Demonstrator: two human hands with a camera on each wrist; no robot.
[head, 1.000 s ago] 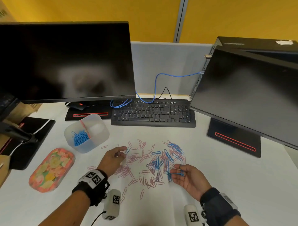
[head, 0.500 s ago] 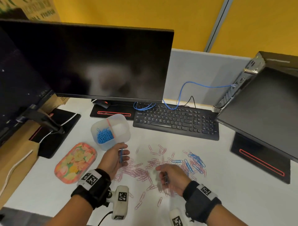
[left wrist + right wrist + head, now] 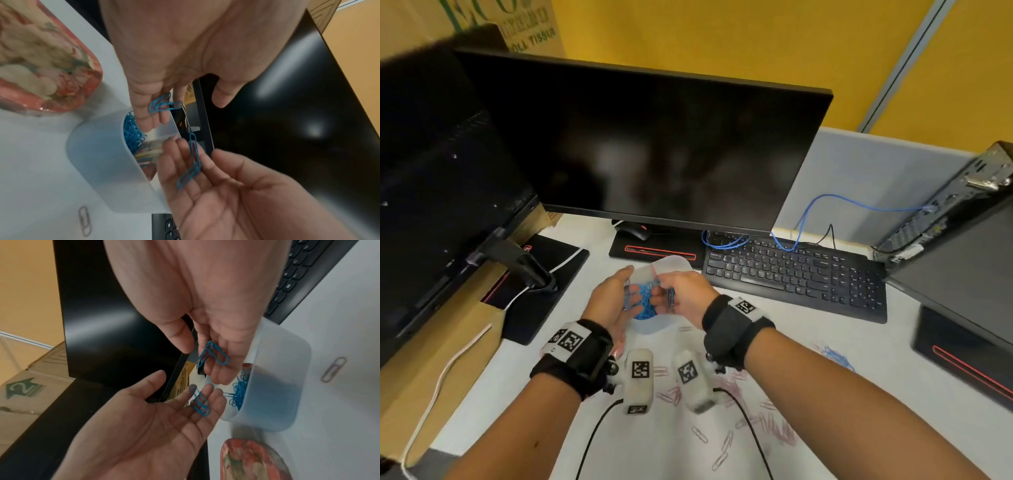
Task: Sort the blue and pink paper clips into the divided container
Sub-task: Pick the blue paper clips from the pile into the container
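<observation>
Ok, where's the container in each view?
Head: container at centre, left of the keyboard.
Left wrist: container lower left of centre.
Right wrist: container right of centre.
Shared landmark: the blue clips heaped inside it, also seen from the left wrist and right wrist.

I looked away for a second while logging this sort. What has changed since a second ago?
Both hands left the loose pile and now meet over the divided container. The left hand and the right hand are opened, with blue clips lying on the fingers above the blue compartment. The container, the pink clips on the table and the keyboard stayed put.
</observation>
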